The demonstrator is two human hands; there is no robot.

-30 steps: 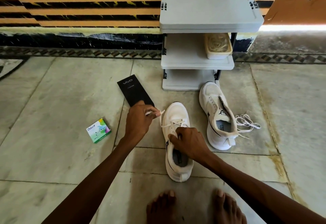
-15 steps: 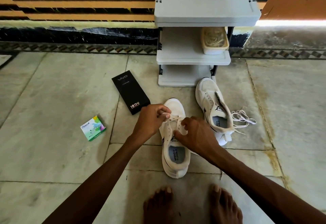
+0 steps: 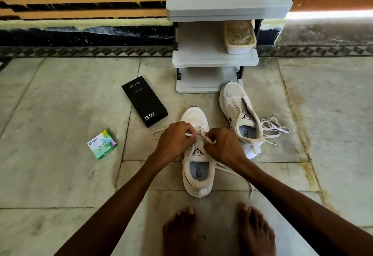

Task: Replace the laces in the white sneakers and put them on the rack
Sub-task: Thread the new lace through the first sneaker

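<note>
One white sneaker (image 3: 196, 172) stands on the floor just ahead of my bare feet, toe pointing away. My left hand (image 3: 174, 139) and my right hand (image 3: 224, 146) meet over its eyelets, each pinching a strand of the white lace (image 3: 157, 133). One lace end loops out to the left, and the other trails to the right under my right forearm. The second white sneaker (image 3: 239, 114) lies beyond on the right, unlaced and tilted, with a loose lace (image 3: 273, 127) piled beside it. The grey rack (image 3: 214, 58) stands behind both shoes.
A tub (image 3: 239, 38) sits on the rack's middle shelf at the right. A black phone box (image 3: 144, 103) lies left of the shoes, and a small green-and-white box (image 3: 102, 144) lies farther left. Striped wall behind, stone floor all around.
My right hand has come up from the sneaker's collar to the eyelets and met my left hand there. The insole, hidden earlier, now shows, and the view has moved closer.
</note>
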